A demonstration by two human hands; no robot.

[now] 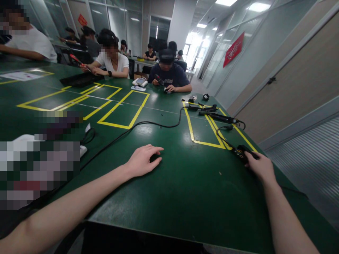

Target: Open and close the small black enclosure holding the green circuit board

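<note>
My left hand rests on the green tabletop. It holds nothing, and its thumb and fingers are apart. Farther right, my right hand is closed on a small black device with orange-yellow marks, at the table's right side. Part of that device is hidden by my fingers, and its exact kind cannot be made out. From its far end a black cord curves away toward a long black tool, which lies across yellow tape lines.
A long black cable crosses the table from lower left to the tool. Yellow tape outlines rectangles. A person in a dark shirt and one in white sit opposite. A white device and black tray lie near them.
</note>
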